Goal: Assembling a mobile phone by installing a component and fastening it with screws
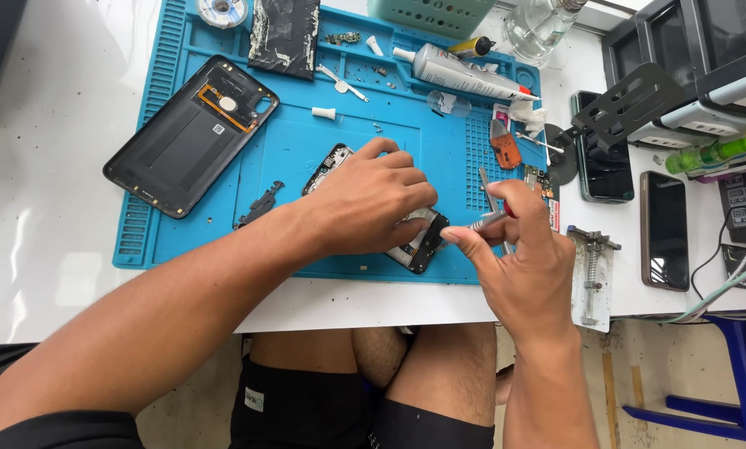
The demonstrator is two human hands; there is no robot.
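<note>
An opened phone (417, 243) lies on the blue repair mat (306, 150), its back removed and its insides showing. My left hand (369, 195) lies over it and presses it down, covering most of it. At the phone's lower right corner, my right hand (514, 258) pinches a thin metal screwdriver (488, 220) with a red end. The tool's tip sits close to the phone's edge; whether it touches is hidden by my fingers.
The phone's dark back cover (188, 133) rests on the mat's left. A glue tube (460, 73), tweezers (491, 199), small screws and parts lie at the mat's top and right. Two other phones (664, 229) lie to the right, beside a spring clamp (591, 274).
</note>
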